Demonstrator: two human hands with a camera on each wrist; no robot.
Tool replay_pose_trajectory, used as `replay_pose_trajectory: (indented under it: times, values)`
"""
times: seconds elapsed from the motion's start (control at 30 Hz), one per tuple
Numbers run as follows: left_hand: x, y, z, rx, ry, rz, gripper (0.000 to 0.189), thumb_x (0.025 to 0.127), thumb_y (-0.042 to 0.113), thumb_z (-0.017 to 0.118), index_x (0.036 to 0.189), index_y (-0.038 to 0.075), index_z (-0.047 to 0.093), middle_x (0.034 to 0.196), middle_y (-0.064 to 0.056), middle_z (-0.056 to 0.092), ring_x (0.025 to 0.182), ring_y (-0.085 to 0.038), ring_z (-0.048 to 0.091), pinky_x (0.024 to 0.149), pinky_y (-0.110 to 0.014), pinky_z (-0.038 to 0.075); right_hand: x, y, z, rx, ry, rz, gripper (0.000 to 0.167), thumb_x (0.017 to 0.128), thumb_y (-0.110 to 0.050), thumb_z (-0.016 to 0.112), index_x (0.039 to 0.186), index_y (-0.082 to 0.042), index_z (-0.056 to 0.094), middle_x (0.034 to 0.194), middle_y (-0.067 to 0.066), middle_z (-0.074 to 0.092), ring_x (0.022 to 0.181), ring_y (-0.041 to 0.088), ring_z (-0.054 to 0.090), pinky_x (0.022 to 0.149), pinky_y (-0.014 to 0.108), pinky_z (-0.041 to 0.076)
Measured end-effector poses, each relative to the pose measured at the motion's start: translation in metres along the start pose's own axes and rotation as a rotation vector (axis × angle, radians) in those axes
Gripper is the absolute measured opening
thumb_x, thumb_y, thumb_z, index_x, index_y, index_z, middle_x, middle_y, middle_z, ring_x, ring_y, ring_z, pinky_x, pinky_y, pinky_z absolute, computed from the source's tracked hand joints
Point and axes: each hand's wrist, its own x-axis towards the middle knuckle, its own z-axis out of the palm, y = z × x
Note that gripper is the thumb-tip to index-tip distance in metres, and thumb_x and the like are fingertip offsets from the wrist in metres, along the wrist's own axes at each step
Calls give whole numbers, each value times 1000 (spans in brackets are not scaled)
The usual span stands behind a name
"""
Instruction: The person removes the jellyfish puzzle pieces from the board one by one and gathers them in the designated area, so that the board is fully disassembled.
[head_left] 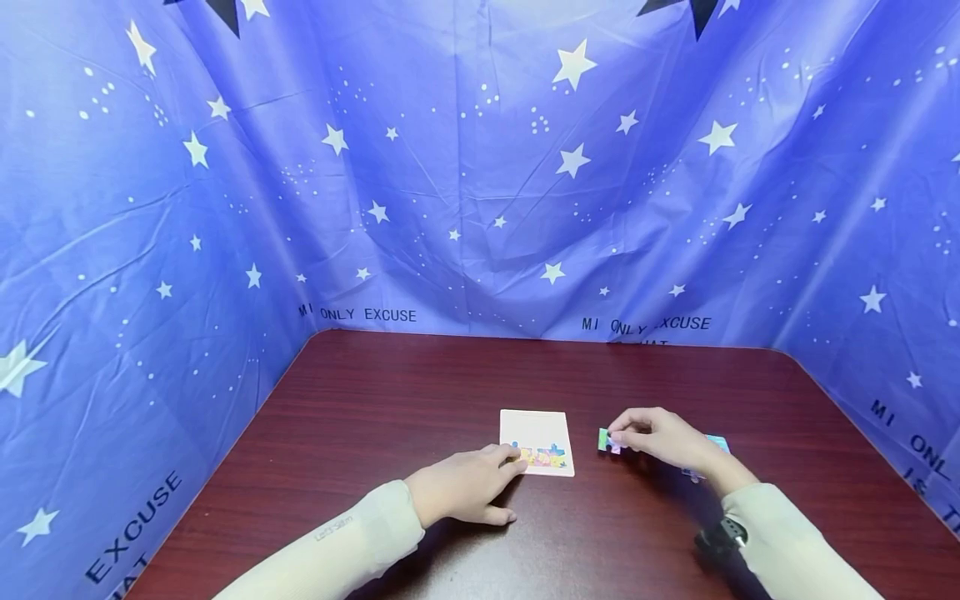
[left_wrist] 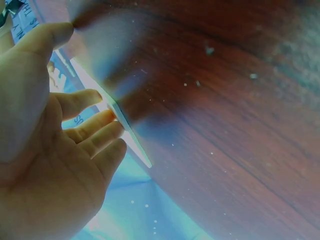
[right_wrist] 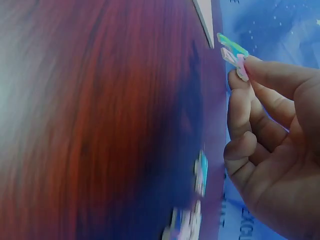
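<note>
A pale square puzzle board (head_left: 534, 425) lies on the table, with colourful joined pieces (head_left: 546, 457) along its near edge. My left hand (head_left: 468, 483) rests its fingertips on the board's near left corner, fingers nearly straight and thumb spread apart. In the left wrist view those fingertips (left_wrist: 120, 129) lie over the board's edge (left_wrist: 136, 140). Between thumb and forefinger, my right hand (head_left: 660, 435) pinches a green and pink puzzle piece (head_left: 604, 441), held to the right of the board. The right wrist view shows this piece (right_wrist: 234, 52) raised above the tabletop.
Several loose puzzle pieces (head_left: 717, 442) lie on the table behind and under the right hand; the right wrist view shows some of these pieces (right_wrist: 201, 172) edge-on. A dark red wooden table (head_left: 390, 375) reaches back to a blue star-patterned curtain (head_left: 465, 167) on three sides.
</note>
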Motion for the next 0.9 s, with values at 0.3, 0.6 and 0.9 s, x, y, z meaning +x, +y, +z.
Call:
replay_pose_trajectory:
  times: [0.3,0.6,0.9]
  values:
    - [-2,2,-2,7,11,5,68,93,52,64,147,13,50,147,-5,47,131,-16,49,100,-26,47,-27,18,-18,-13,-5,16,11,96,-19,68,98,-9,71,81,-1,66,71,5,56,61,25,47]
    - [-3,1,-1,19,31,18,68,93,52,64,146,12,50,146,-7,47,130,-16,50,99,-26,47,-39,32,-26,39,-34,78,17,97,-17,65,103,-1,69,78,3,66,56,12,56,49,29,49]
    - [-3,0,1,44,40,31,67,94,52,63,146,11,51,145,-7,48,129,-15,51,95,-27,50,-41,32,-24,-27,-17,101,14,95,-14,68,100,-2,70,73,1,62,55,11,55,48,26,46]
